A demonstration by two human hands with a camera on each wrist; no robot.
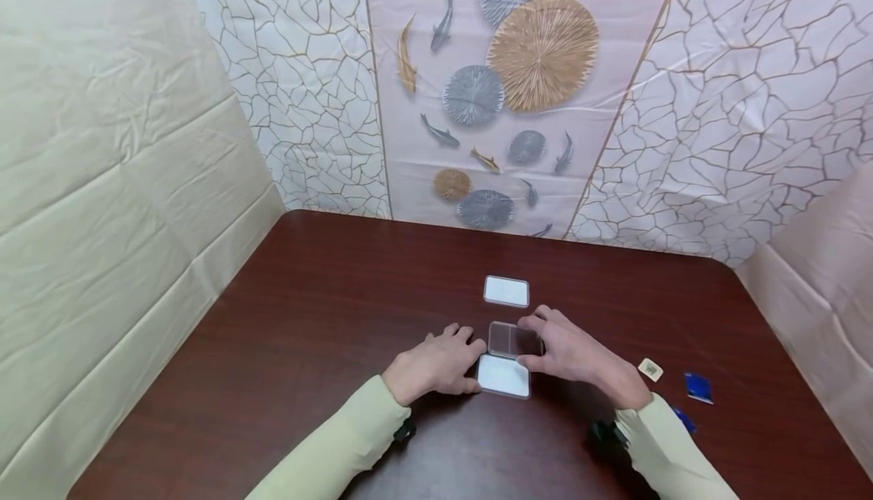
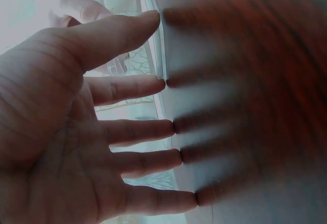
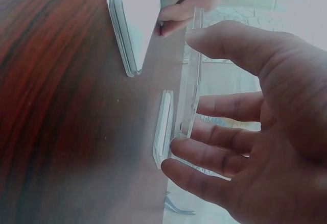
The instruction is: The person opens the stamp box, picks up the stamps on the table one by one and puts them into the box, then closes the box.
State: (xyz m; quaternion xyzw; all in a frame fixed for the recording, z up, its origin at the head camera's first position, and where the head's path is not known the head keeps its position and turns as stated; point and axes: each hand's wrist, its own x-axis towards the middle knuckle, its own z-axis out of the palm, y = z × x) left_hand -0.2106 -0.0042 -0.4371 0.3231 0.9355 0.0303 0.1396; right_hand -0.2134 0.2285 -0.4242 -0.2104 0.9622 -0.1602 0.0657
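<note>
On the table in front of me lies a shallow clear case with a white inside [image 1: 503, 376]. My left hand [image 1: 439, 364] is at its left side, thumb and index fingertip right at the case's edge. The other fingers are fairly straight, their tips on the table in the left wrist view. My right hand [image 1: 569, 348] holds a flat clear plastic lid [image 3: 191, 91] between thumb and fingers, just beyond the white case in the head view. Seen from the right wrist, the lid stands clear of the near case [image 3: 135, 20].
Farther back lies a second white case [image 1: 507, 291]. To the right of my right hand are a small cream square with a dark print [image 1: 650, 369], a blue packet [image 1: 699, 387] and another blue piece [image 1: 684, 420] partly behind the sleeve. Patterned cloth [image 1: 327, 91] hangs behind the table.
</note>
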